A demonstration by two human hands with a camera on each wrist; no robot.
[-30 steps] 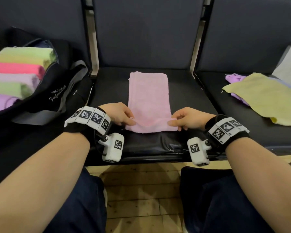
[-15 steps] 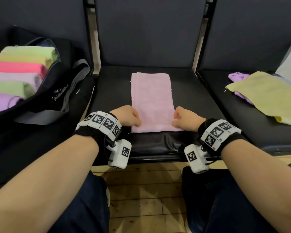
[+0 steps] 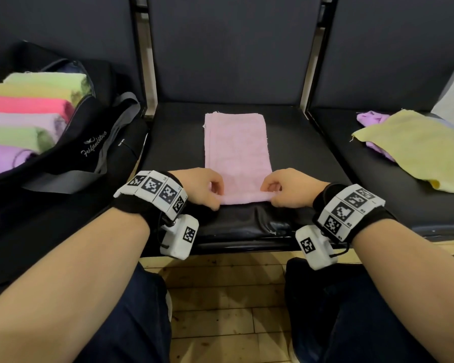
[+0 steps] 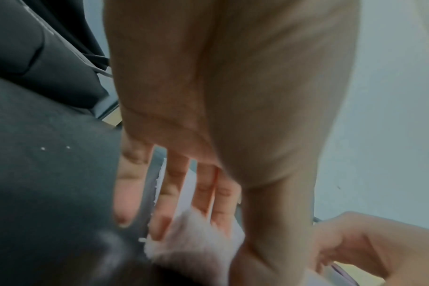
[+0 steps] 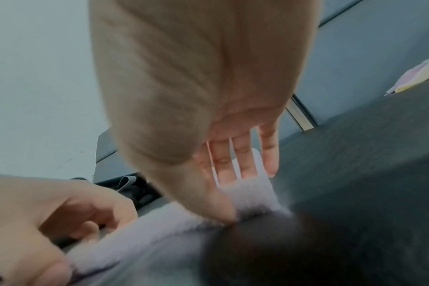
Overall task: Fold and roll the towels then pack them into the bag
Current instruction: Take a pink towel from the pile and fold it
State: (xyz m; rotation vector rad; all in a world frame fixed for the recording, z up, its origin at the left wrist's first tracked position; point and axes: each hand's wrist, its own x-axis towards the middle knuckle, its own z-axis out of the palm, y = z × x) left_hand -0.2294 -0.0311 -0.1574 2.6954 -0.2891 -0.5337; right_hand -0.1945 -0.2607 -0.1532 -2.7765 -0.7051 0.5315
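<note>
Dark padded seats run in a row ahead of me, wood floor (image 3: 220, 297) below my knees. From the head camera: the folded pink towel (image 3: 237, 150) lies lengthwise on the middle seat (image 3: 173, 142), its near end turned up into a small roll. My left hand (image 3: 202, 187) and right hand (image 3: 288, 188) pinch that roll at either edge, fingers curled round it, so I judge the rolling has just begun and both ends should advance evenly. Left of me the black bag (image 3: 89, 142) gapes open, rolled towels (image 3: 24, 121) lined up inside. On the right seat a yellow cloth (image 3: 417, 148) lies over a purple towel (image 3: 370, 119), presumably waiting their turn.

Left wrist view: my fingers (image 4: 203, 195) reach down onto the fuzzy roll, thumb alongside it, the dark seat beneath, picture blurred. My other hand shows at the lower right.

Right wrist view: my fingers (image 5: 243, 162) lie over the top of the roll while the thumb presses its near side, keeping the turn tight. Pale wall behind, seat back beyond.
</note>
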